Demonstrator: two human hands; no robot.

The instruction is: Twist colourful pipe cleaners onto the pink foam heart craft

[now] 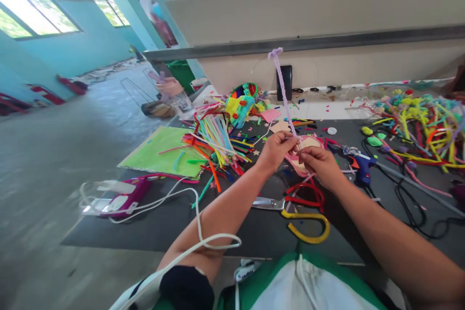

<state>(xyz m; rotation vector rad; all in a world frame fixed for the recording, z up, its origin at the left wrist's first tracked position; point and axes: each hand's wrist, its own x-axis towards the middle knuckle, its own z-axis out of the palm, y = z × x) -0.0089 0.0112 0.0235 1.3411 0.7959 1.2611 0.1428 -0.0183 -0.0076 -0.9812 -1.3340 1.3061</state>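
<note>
A twisted lilac pipe cleaner (283,82) with a small knotted top rises from between my hands. My left hand (276,150) pinches its lower part with thumb and fingers. Close beside it, my right hand (321,164) is closed at the same lower end, its fingertips pressed together. Just beneath the hands lies a pink-edged piece with a pale middle (312,142), partly covered by them. Nearer to me rest large scissors (271,203) with one red and one yellow handle, blades pointing left.
Bundled colourful pipe cleaners (214,140) and a green sheet (160,152) lie left. A purple power bank (127,198) with a white cable sits front left. Right are a blue glue gun (363,167) and a tangled pipe-cleaner heap (428,126). A phone (284,83) leans behind.
</note>
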